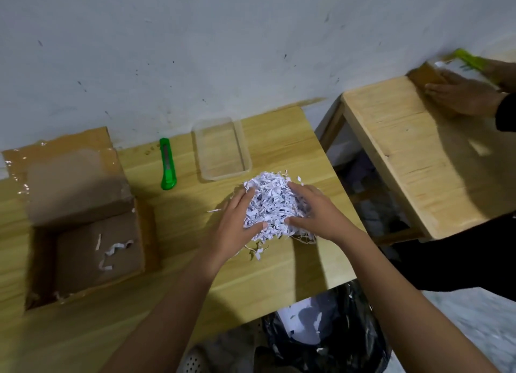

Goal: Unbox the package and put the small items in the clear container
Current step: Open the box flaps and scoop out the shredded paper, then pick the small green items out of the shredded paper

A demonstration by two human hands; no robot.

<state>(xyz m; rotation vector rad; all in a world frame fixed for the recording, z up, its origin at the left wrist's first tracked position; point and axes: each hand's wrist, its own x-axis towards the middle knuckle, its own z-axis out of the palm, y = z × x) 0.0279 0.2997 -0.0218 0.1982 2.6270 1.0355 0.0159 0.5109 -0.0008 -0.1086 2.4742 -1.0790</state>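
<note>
- Currently, head view, package: the cardboard box (83,233) stands open at the left of the desk (251,275), its flaps folded out. Only a few loose paper strips lie on its floor. Judgement: the unboxing step is done.
- Head view, filler: the shredded paper (275,202) sits as one heap on the desk, right of centre, just near of the clear container (220,152).
- Head view, hands: the left hand (237,227) and the right hand (318,213) cup the heap from either side. The fingers of both are curled into and round the strips, thumbs on the near side.
- Head view, target: the clear container lies at the far edge of the desk and holds nothing visible.
- Head view, small items: none can be seen; any inside the heap are hidden.
- Head view, tool: a green utility knife (167,164) lies between box and container, untouched.
- Head view, surroundings: a black bin bag (329,330) holding paper scraps hangs below the near edge. Another person's hand (460,93) rests on a second desk (405,149) at far right.
- Remaining, as judged: sort through the heap, find the items, place each in the container.
</note>
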